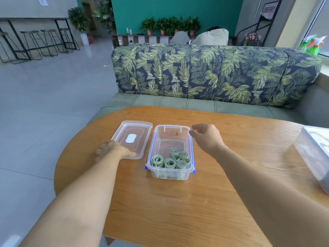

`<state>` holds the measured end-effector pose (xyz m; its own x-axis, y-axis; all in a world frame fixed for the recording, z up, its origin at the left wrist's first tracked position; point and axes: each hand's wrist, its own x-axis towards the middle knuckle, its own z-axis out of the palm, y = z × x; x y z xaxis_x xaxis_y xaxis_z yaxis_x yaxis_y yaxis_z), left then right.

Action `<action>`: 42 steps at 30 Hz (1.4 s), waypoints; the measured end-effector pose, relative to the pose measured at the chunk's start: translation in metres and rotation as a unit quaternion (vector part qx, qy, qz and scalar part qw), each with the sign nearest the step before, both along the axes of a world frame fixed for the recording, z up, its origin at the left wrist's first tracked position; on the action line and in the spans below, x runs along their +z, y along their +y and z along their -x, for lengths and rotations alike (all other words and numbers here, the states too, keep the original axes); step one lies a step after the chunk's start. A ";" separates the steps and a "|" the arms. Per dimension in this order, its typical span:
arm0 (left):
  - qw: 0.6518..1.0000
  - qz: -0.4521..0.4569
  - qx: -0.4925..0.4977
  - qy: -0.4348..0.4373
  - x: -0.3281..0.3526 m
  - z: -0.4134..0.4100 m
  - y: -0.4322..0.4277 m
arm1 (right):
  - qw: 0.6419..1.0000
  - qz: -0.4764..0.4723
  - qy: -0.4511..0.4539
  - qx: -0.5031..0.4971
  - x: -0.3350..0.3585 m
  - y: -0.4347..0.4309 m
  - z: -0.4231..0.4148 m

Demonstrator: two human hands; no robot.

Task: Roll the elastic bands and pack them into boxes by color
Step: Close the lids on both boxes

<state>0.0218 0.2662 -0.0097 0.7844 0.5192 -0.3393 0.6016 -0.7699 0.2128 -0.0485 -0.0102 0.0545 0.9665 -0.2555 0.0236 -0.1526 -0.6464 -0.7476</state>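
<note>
A clear plastic box [156, 139] with blue clips stands open in the middle of the wooden table [178, 202]. Several rolled green elastic bands [170, 162] stand on end in its near half. Its clear lid [132, 138] lies flat just left of the box. My left hand [114, 148] rests on the lid's near left corner, fingers spread over the edge. My right hand [206, 138] hovers at the box's far right corner with fingers loosely curled, holding nothing that I can see.
A second clear container [313, 157] sits at the table's right edge, blurred. A leaf-patterned sofa [213, 75] stands right behind the table. Grey floor stretches away on the left, with stools [41, 43] far back.
</note>
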 end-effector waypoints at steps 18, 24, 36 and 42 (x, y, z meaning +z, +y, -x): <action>0.871 -0.151 -0.189 -0.428 0.114 0.044 -0.047 | 0.977 -0.194 -0.062 0.065 0.042 0.053 0.012; 0.693 -0.274 -0.332 -0.579 0.102 0.065 -0.093 | 0.910 -0.408 -0.078 0.012 0.062 0.069 0.010; 0.849 0.395 -0.164 -0.311 0.074 0.053 -0.069 | 0.873 -0.477 0.008 -0.097 0.015 0.026 0.004; 0.889 0.404 -0.051 -0.208 0.045 0.054 -0.063 | 0.895 -0.435 0.043 -0.084 -0.009 0.021 0.014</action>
<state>-0.0320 0.2030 0.0352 0.9583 0.1569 -0.2390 0.2775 -0.3094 0.9095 -0.0624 0.0106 0.0457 0.9015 -0.2821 -0.3282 -0.2746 0.2132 -0.9376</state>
